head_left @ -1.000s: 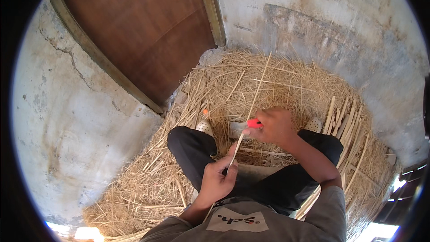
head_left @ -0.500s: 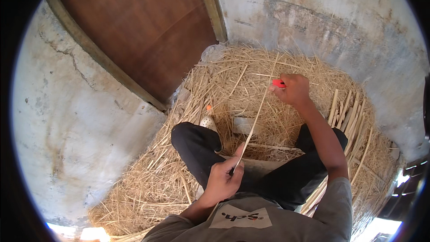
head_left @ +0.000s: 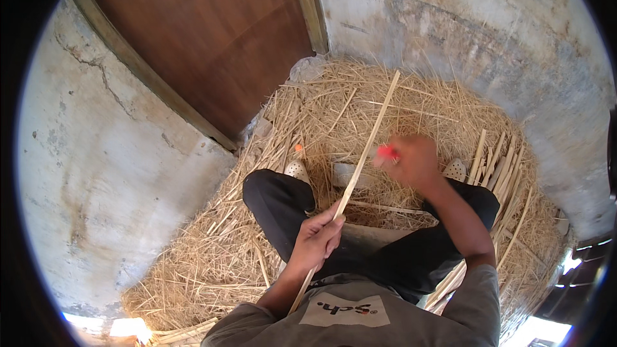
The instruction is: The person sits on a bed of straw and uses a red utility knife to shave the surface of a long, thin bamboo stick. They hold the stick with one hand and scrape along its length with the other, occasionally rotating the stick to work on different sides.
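Note:
My left hand (head_left: pixel 315 239) is closed around a long, thin strip of split bamboo (head_left: pixel 368 146) in front of my lap. The strip slants from beside my shirt up to the far right, and its far end stands free above the straw. To the right of the strip, my right hand (head_left: pixel 416 162) is closed around a small red tool (head_left: pixel 388 152). Motion smears that hand, so the tool's blade or tip cannot be made out. A gap shows between the tool and the strip.
Straw and shavings (head_left: pixel 212 270) cover the ground around my bent legs. A bundle of bamboo strips (head_left: pixel 504 164) lies at my right. A grey block (head_left: pixel 347 175) lies between my feet, and a small orange object (head_left: pixel 299 148) beyond my left shoe. Behind are a brown door (head_left: pixel 205 32) and walls.
My right hand has drawn back toward me with the red tool, away from the strip. The strip has turned its broader face up, and my left hand has shifted slightly left.

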`<state>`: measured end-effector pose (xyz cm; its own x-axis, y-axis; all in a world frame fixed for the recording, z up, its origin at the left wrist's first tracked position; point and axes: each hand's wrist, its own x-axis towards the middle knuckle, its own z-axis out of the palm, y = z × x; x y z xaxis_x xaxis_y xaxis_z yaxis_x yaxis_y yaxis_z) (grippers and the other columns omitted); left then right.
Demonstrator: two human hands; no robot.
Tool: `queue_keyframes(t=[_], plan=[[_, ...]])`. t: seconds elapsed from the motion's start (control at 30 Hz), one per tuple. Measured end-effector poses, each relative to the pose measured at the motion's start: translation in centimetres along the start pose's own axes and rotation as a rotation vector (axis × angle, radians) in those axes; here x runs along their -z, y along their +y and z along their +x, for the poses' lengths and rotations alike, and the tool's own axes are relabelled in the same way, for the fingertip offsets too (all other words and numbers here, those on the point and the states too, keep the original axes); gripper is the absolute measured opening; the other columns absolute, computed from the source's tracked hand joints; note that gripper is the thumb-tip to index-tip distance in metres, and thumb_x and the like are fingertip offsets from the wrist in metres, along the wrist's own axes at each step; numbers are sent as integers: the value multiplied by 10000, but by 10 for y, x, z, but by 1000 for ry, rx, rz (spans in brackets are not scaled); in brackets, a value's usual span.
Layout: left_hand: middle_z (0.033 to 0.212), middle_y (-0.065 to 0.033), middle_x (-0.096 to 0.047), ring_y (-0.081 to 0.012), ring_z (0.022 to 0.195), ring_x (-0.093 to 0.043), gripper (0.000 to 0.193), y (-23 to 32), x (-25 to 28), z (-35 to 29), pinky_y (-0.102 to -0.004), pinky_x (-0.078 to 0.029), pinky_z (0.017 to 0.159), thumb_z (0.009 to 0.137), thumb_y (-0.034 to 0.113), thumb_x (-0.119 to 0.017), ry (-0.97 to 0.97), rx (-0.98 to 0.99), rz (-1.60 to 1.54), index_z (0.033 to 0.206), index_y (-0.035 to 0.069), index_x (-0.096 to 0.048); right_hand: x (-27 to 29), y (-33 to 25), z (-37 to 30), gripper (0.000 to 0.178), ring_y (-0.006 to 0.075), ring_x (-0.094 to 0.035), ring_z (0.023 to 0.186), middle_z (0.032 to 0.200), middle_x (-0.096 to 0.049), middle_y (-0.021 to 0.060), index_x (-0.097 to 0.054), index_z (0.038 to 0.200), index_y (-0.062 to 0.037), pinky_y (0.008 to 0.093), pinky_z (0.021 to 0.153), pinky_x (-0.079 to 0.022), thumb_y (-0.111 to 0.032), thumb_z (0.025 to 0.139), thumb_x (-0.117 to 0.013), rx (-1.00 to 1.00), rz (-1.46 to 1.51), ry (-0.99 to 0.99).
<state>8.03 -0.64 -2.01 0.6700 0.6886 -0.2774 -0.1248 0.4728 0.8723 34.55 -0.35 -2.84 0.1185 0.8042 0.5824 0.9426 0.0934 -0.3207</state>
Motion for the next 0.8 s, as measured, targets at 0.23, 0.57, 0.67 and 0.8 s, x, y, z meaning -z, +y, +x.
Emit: queue_keyframes(t=[0.23, 0.57, 0.67, 0.8], plan=[[586, 51, -411, -20, 485, -345, 408, 5, -6, 1, -191, -269, 433, 996, 168, -517, -16, -74, 163, 1385, 56, -470, -3, 0, 11, 568, 241, -547, 426, 484, -510, 58, -576, 601, -115, 381, 449, -433, -663, 729, -657, -71, -78, -7], [662, 82, -402, 1, 605, -325, 401, 10, -9, 1, -159, -276, 538, 971, 90, -532, 71, -300, 591, 1363, 20, -488, -10, -9, 8, 598, 261, -544, 413, 462, -503, 71, -567, 583, -105, 405, 439, -426, -674, 761, -611, 16, -37, -46], [681, 85, -415, -7, 635, -336, 392, 12, -12, 1, -167, -293, 564, 963, 82, -538, 69, -278, 550, 1348, 14, -504, -9, -17, 2, 594, 268, -547, 420, 463, -501, 77, -578, 600, -102, 408, 442, -429, -668, 776, -601, 105, -68, -8], [722, 56, -444, -22, 668, -353, 388, 14, -16, -2, -170, -334, 592, 957, 39, -520, 44, -300, 597, 1343, 11, -495, -11, 19, 13, 594, 287, -546, 428, 469, -502, 85, -582, 608, -99, 408, 446, -434, -669, 775, -602, -85, -71, -47]])
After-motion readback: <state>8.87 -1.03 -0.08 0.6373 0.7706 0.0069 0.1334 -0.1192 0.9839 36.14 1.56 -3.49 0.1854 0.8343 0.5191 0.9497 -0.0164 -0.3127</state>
